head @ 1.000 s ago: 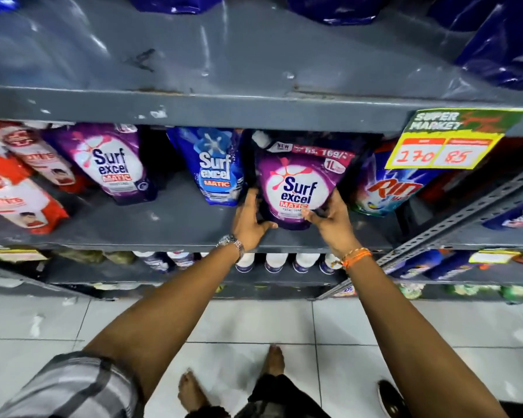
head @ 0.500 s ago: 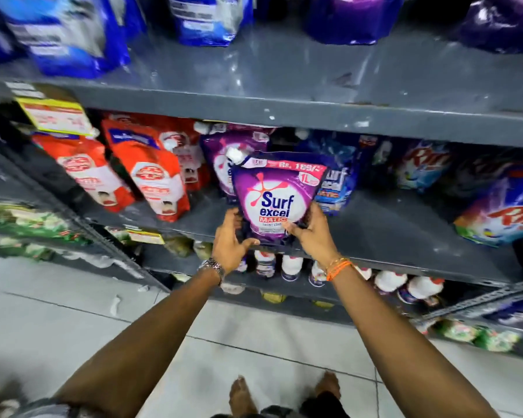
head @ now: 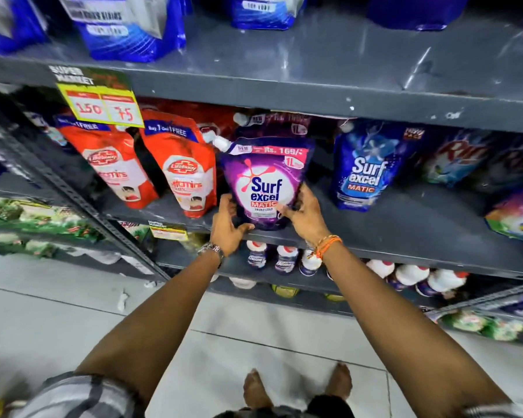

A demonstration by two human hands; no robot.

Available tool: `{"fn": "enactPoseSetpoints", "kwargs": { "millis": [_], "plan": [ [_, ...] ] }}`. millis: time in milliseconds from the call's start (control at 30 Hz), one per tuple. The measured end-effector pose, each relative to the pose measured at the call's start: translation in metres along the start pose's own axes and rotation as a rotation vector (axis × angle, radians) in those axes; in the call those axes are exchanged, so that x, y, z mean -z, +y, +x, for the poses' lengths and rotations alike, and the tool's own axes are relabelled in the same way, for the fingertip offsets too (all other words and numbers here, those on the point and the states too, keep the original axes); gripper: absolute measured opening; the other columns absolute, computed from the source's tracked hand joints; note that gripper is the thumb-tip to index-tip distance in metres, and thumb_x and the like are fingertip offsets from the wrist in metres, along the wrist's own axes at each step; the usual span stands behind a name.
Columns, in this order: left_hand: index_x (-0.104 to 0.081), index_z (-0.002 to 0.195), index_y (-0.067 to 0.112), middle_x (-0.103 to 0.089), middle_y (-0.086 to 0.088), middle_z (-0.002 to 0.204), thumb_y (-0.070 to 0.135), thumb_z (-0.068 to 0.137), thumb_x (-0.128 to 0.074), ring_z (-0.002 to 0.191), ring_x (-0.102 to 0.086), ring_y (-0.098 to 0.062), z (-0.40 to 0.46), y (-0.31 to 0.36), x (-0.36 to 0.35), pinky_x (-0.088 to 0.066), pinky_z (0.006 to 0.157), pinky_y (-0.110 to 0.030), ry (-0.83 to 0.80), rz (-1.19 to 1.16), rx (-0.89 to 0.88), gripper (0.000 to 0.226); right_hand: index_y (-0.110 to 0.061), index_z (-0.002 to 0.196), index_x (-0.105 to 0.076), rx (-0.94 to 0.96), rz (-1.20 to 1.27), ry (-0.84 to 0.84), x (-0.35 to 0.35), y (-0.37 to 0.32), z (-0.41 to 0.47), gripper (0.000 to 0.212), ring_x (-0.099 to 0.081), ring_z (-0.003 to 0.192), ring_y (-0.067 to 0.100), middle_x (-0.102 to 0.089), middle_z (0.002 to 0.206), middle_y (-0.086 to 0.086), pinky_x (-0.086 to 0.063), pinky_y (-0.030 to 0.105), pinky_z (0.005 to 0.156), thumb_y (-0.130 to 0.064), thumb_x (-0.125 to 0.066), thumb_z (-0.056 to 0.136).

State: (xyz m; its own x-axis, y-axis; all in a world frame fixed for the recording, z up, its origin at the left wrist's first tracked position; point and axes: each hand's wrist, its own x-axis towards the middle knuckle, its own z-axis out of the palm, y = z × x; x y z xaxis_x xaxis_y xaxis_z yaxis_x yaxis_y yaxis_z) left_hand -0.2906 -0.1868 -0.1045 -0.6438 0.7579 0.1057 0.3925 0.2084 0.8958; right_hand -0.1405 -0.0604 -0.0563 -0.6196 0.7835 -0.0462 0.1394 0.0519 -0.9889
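A purple Surf Excel Matic pouch (head: 264, 179) stands upright at the front edge of the grey middle shelf (head: 405, 230). My left hand (head: 227, 226) grips its lower left side, thumb across the bottom front. My right hand (head: 305, 214) holds the lower right side with fingers wrapped behind and thumb on the front. Another purple pouch (head: 278, 125) stands directly behind it, mostly hidden.
Two red Lifebuoy pouches (head: 184, 170) stand left of the purple one, a blue Surf Excel pouch (head: 369, 167) to its right, then Rin pouches (head: 462, 158). A yellow price tag (head: 101, 105) hangs from the upper shelf. White-capped bottles (head: 284, 257) line the lower shelf. Tiled floor (head: 254, 342) below.
The pouch, held in both hands, has travelled left along the shelf from beside the Rin packs to a spot next to the red Lifebuoy pouches and now stands on the shelf edge.
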Motion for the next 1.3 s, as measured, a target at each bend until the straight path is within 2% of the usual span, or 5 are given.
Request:
{"fn": "enactPoseSetpoints", "kwargs": {
  "millis": [467, 600, 733, 967, 1300],
  "plan": [
    [-0.032, 0.144, 0.004, -0.048, -0.009, 0.142, -0.007, 0.067, -0.084, 0.13, -0.047, -0.018, -0.02, 0.0, 0.002, -0.038, 0.112, -0.031, 0.069, -0.098, 0.119, 0.093, -0.02, 0.142, -0.039, -0.048, 0.08, -0.05, 0.026, -0.005, -0.018, 0.078, -0.058, 0.108, 0.002, -0.059, 0.119, -0.009, -0.054, 0.017, 0.083, -0.003, -0.079, 0.077],
    [-0.051, 0.125, 0.009, -0.062, -0.012, 0.119, -0.01, 0.066, -0.079, 0.105, -0.063, -0.026, -0.069, 0.022, -0.02, -0.054, 0.095, -0.036, 0.336, -0.118, 0.113, 0.068, -0.017, 0.113, -0.06, 0.036, 0.247, 0.326, 0.088, 0.011, -0.036, 0.05, -0.066, 0.092, 0.012, -0.069, 0.104, 0.002, -0.054, 0.034, 0.09, 0.008, -0.078, 0.074],
    [-0.056, 0.113, 0.008, -0.063, -0.008, 0.101, -0.01, 0.069, -0.072, 0.084, -0.064, -0.019, -0.092, 0.056, -0.079, -0.056, 0.077, -0.029, 0.171, -0.108, -0.025, 0.049, -0.018, 0.114, -0.051, 0.033, 0.296, 0.545, 0.149, 0.025, -0.031, 0.059, -0.054, 0.089, 0.01, -0.055, 0.101, 0.001, -0.053, 0.036, 0.084, 0.013, -0.077, 0.071],
    [-0.015, 0.151, 0.002, -0.03, -0.017, 0.154, 0.017, 0.063, -0.089, 0.139, -0.039, -0.026, -0.011, 0.089, -0.171, -0.035, 0.117, -0.036, -0.184, -0.042, -0.013, 0.116, -0.009, 0.148, -0.027, -0.006, 0.136, 0.109, 0.194, 0.035, 0.013, 0.087, -0.058, 0.111, 0.0, -0.05, 0.136, 0.004, -0.05, 0.026, 0.099, 0.02, -0.068, 0.076],
    [-0.019, 0.152, 0.014, -0.051, -0.008, 0.143, -0.004, 0.076, -0.078, 0.127, -0.053, -0.021, 0.054, 0.094, -0.213, -0.047, 0.11, -0.044, -0.175, -0.078, 0.072, 0.097, -0.001, 0.136, -0.047, 0.015, 0.054, -0.032, 0.217, 0.038, 0.061, 0.052, -0.069, 0.1, 0.008, -0.065, 0.123, 0.013, -0.057, 0.031, 0.092, 0.005, -0.065, 0.088]
  ]
}}
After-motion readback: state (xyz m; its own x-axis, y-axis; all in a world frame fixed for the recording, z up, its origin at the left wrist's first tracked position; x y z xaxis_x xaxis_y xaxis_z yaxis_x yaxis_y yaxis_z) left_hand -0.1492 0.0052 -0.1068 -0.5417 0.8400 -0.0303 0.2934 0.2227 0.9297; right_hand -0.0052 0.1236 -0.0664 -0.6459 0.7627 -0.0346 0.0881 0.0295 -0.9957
